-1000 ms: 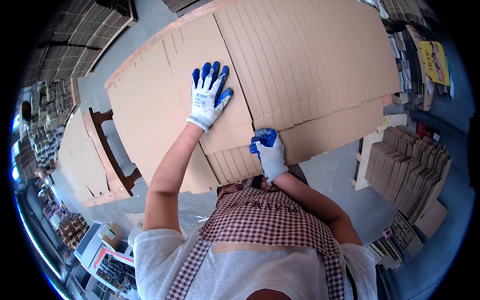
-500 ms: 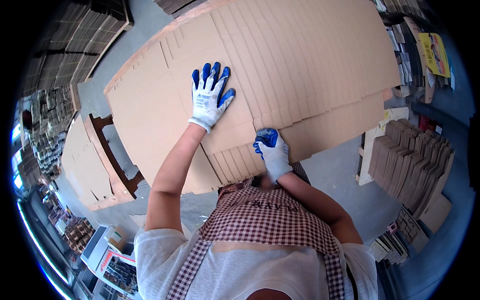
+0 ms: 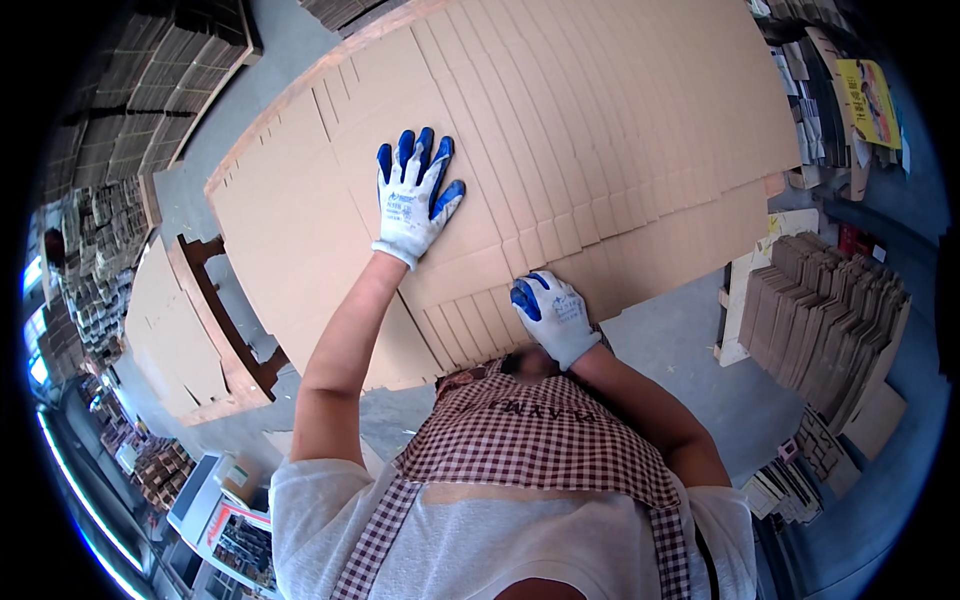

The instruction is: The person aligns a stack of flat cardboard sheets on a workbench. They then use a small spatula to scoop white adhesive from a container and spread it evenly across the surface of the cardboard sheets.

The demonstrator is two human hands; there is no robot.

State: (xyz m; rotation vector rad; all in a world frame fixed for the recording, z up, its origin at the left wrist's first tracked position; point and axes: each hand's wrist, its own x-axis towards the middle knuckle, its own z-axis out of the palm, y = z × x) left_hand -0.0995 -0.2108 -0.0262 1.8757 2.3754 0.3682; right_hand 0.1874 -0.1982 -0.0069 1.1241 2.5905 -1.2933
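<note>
Left hand (image 3: 413, 200): laid flat on the cardboard sheets (image 3: 620, 120) with fingers spread wide, apparently steadying them by broad contact.
Right hand (image 3: 557, 312): set at the near edges with fingers bent inward (cannot tell whether pinching a sheet, with fingertips partly hidden).
Cardboard sheets: lying in overlapping steps before the checked apron (image 3: 530, 440), probably staggered to leave each edge reachable.

I note remotely: small print (image 3: 400, 208) on left glove (image 3: 412, 232) and right glove (image 3: 562, 325), too fine to read. Dark lettering (image 3: 540, 408) across checked apron (image 3: 530, 450), foreshortened to me. Characters (image 3: 853, 98) on yellow board (image 3: 876, 122). Indistinct red marking (image 3: 217, 523) on white machine (image 3: 194, 492).
</note>
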